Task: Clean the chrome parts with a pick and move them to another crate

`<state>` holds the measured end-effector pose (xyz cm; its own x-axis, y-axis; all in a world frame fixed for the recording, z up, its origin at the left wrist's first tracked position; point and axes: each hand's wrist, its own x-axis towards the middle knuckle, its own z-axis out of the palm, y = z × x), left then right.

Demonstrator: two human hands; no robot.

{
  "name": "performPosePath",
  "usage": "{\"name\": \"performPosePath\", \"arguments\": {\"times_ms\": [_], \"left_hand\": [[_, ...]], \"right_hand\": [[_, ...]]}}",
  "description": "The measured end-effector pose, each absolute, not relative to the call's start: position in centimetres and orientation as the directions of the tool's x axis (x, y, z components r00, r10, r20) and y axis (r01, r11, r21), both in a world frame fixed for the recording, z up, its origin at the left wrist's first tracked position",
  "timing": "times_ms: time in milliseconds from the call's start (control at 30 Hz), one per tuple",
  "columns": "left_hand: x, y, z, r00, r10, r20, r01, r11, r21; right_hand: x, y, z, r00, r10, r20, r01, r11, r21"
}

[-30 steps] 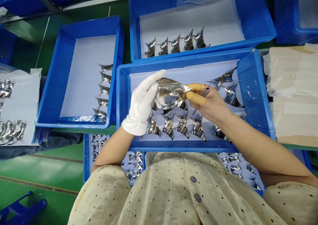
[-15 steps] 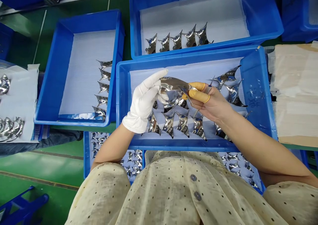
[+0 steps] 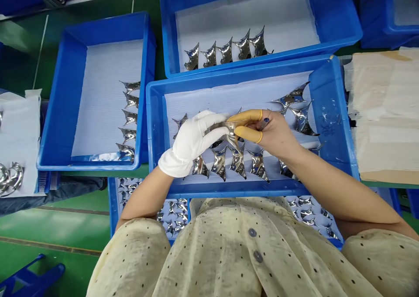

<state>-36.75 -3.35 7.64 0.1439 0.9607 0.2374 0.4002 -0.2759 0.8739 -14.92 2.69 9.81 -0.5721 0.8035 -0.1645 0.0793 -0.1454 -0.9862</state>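
My left hand (image 3: 192, 140), in a white glove, is closed on the left end of a shiny curved metal part (image 3: 232, 133). Yellow finger cots cover the thumb and fingers of my right hand (image 3: 268, 133), which pinches the part's right end. A thin tool with a dark blue tip (image 3: 264, 122) also sits in my right hand; most of it is hidden. Both hands are over a blue bin (image 3: 248, 189) lined with white paper, where several pointed chrome pieces (image 3: 238, 162) lie below and around them. Much of the held part is covered by fingers.
Behind stands another blue bin (image 3: 262, 60) with a row of chrome pieces (image 3: 225, 51). A third bin (image 3: 44, 157) is at the left, with pieces along its right side. Stacked cardboard sheets (image 3: 386, 122) lie at the right. Lower trays (image 3: 113, 201) hold small metal parts.
The metal part has been turned, so its long curved side no longer shows. My left hand's fingers have folded over it, and the two hands are closer together. The whole view has shifted slightly.
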Motion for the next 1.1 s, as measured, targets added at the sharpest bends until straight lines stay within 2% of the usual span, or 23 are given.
{"name": "performPosePath", "arguments": {"times_ms": [133, 200, 267, 367, 533, 700, 900, 967, 1100], "left_hand": [[-36.2, -3.6, 6.8, 0.112, 0.993, 0.044, 0.105, -0.056, 0.993], [-36.0, -3.6, 6.5, 0.104, 0.995, 0.01, -0.009, -0.009, 1.0], [-35.9, -3.6, 6.4, 0.067, 0.997, 0.032, -0.044, -0.029, 0.999], [-36.0, -3.5, 6.4, 0.017, 0.994, 0.105, -0.001, -0.105, 0.994], [-36.4, -3.4, 6.5, -0.035, 0.962, 0.272, 0.207, -0.259, 0.943], [-36.4, -3.4, 6.4, -0.041, 0.927, 0.372, 0.279, -0.347, 0.896], [-36.6, -3.0, 5.9, -0.056, 0.813, 0.58, 0.38, -0.519, 0.765], [-36.5, -3.1, 5.8, -0.061, 0.837, 0.544, 0.364, -0.489, 0.793], [-36.1, -3.7, 5.7, -0.015, 0.966, 0.257, 0.109, -0.254, 0.961]], "right_hand": [[-15.0, 2.9, 9.3, -0.565, 0.801, -0.2, 0.027, -0.224, -0.974], [-14.9, 2.9, 9.2, -0.557, 0.806, -0.198, 0.015, -0.228, -0.973], [-14.8, 2.9, 9.3, -0.559, 0.807, -0.191, 0.028, -0.212, -0.977], [-14.7, 2.8, 9.6, -0.573, 0.8, -0.179, 0.042, -0.189, -0.981], [-14.8, 2.6, 9.7, -0.593, 0.788, -0.163, 0.028, -0.183, -0.983], [-14.7, 2.6, 9.6, -0.601, 0.779, -0.176, 0.068, -0.169, -0.983], [-14.6, 2.6, 9.6, -0.659, 0.734, -0.164, 0.023, -0.198, -0.98], [-14.6, 2.6, 9.7, -0.669, 0.726, -0.158, -0.014, -0.225, -0.974], [-14.8, 2.5, 9.9, -0.678, 0.724, -0.13, -0.016, -0.191, -0.982]]}}
